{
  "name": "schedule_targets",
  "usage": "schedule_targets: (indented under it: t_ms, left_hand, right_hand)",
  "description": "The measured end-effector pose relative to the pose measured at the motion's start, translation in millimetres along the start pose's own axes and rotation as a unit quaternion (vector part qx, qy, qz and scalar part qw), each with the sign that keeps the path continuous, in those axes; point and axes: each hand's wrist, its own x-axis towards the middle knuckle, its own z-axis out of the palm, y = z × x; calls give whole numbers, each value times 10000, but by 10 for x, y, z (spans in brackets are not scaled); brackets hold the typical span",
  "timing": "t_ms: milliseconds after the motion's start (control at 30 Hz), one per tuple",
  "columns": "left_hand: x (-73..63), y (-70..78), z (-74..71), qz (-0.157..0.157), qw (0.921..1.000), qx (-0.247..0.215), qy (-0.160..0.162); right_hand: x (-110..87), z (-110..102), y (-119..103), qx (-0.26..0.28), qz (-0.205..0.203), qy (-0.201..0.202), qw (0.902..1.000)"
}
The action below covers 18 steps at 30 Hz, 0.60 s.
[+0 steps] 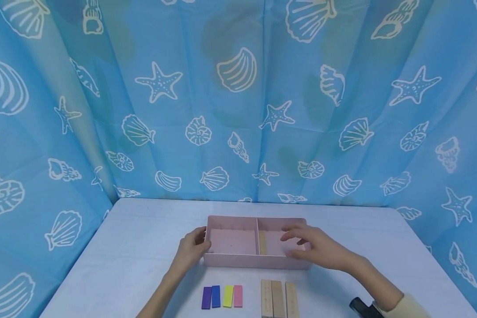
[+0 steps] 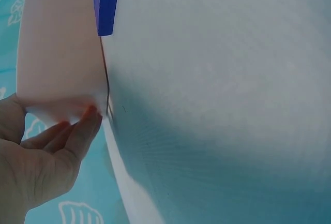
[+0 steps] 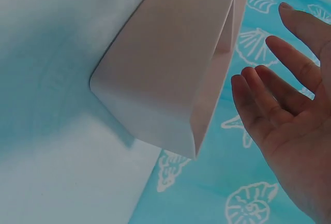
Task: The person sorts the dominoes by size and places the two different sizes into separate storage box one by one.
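A pink two-compartment box (image 1: 258, 261) stands on the table. At its left end my left hand (image 1: 191, 247) grips the wall; in the left wrist view the fingers (image 2: 77, 136) lie against the outside and the thumb is at the rim. My right hand (image 1: 322, 248) hovers over the right compartment with fingers spread and loosely bent, holding nothing. The right wrist view shows that hand (image 3: 295, 100) beside the open top, palm and fingertips bare. Inside the right compartment, a wooden block (image 1: 263, 244) lies along the divider. The left compartment shows a bare floor.
In front of the box lie purple (image 1: 206, 298), blue (image 1: 216, 296), yellow (image 1: 228, 296) and pink (image 1: 238, 296) blocks. To their right are three wooden blocks (image 1: 278, 299). A blue shell-patterned curtain (image 1: 238, 110) hangs behind the white table (image 1: 151, 221).
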Motion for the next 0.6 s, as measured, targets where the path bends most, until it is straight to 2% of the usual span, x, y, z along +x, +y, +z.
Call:
schedule_targets:
  t_ms: [200, 467, 600]
  left_hand:
    - [5, -19, -1, 4, 10000, -20, -5]
    - [-6, -9, -12, 94, 9999, -40, -26]
    - [-9, -3, -7, 82, 10000, -40, -25]
  right_hand:
    - [-170, -10, -95, -115, 15, 42, 9999]
    - [-408, 9, -164, -324, -442, 92, 9985]
    - [-487, 52, -164, -339, -445, 14, 9984]
